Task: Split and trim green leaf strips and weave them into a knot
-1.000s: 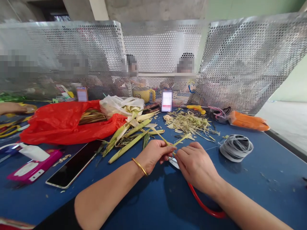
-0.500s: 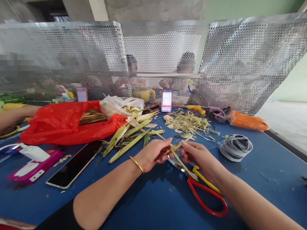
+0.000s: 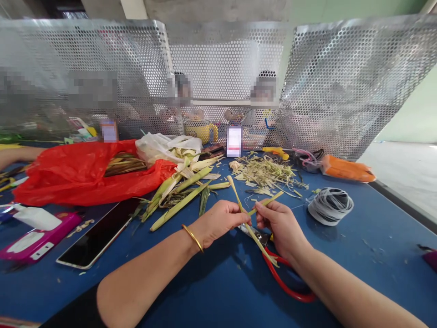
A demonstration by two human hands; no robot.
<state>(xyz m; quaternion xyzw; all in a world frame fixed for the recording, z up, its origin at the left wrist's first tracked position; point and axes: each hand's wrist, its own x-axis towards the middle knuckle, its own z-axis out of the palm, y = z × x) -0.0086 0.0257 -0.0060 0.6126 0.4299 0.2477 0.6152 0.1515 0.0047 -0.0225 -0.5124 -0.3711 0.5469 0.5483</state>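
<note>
My left hand, with a gold bangle at the wrist, pinches a long pale green plant strip that slants from upper left to lower right. A second strip crosses it, and my right hand holds this one between thumb and fingers. Where they cross, fingers partly cover both strips. Beneath my hands lie scissors with red handles; my right hand hides part of them. A bit of yellow shows beside their pivot. Left of my hands, a bundle of green stalks and leaves rests on the blue table.
Plant scraps are heaped behind my hands. To the right stands a spool of pale twine, near an orange packet. A red bag, a dark phone and a magenta box occupy the left. A perforated metal screen closes the back.
The long strip stands more upright, its top end raised. My right hand has shifted slightly, covering more of the scissors' yellow part. The whole view has moved a little.
</note>
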